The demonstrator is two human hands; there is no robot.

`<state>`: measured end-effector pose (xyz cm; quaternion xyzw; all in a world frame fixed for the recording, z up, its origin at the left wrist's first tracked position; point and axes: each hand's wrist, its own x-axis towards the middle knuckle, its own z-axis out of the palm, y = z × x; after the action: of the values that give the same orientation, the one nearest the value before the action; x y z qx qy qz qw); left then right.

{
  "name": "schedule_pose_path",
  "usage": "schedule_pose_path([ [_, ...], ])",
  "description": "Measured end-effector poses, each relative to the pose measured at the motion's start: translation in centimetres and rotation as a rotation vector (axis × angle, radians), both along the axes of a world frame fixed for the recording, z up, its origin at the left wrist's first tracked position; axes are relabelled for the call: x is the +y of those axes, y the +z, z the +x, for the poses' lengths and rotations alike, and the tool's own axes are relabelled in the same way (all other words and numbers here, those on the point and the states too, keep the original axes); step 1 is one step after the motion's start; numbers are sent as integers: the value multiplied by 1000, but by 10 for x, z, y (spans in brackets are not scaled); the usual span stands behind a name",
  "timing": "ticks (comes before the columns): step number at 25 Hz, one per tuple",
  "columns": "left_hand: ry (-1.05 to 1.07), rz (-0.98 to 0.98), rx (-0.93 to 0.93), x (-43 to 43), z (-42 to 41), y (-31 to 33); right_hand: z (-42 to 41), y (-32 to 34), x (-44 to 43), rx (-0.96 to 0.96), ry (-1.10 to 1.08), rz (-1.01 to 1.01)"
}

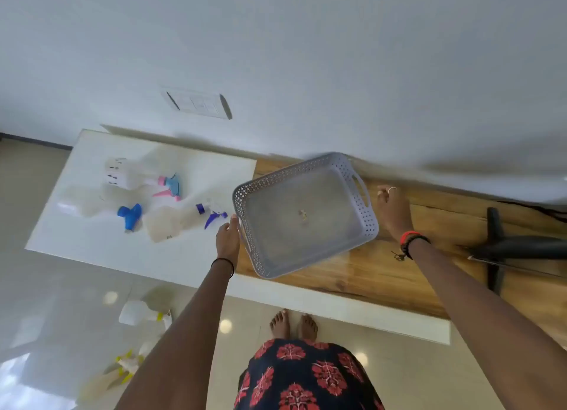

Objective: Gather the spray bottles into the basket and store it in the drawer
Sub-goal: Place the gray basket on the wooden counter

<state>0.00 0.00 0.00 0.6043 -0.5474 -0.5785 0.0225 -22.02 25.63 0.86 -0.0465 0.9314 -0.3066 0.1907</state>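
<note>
Left hand [227, 237] fingers clamp the empty basket's [306, 167] 9 o'clock handle over the worktop [399, 271], right hand [394, 213] fingers loosely curled, empty, at 3 o'clock; probably light, stiff plastic, best carried by both handles.

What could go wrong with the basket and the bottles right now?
1. Only the left hand grips the basket, by one rim; the right hand is off it. The basket looks tilted, so it might slip or tip.
2. A yellow-trigger bottle and a second floor bottle lie on the floor, not far from the feet. They could be stepped on or forgotten.
</note>
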Motion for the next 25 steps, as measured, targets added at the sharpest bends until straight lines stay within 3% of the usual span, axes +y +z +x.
schedule_pose_path([
  [7,-67,-119,-41,7,-6,-55,-30,-45,-23,-167,-6,37],
  [14,-32,-116,-56,8,-11,-55,-26,-52,-26,-210,2,11],
  [25,-256,-76,-12,22,-53,-37,10,-40,41,-234,-355,-51],
])
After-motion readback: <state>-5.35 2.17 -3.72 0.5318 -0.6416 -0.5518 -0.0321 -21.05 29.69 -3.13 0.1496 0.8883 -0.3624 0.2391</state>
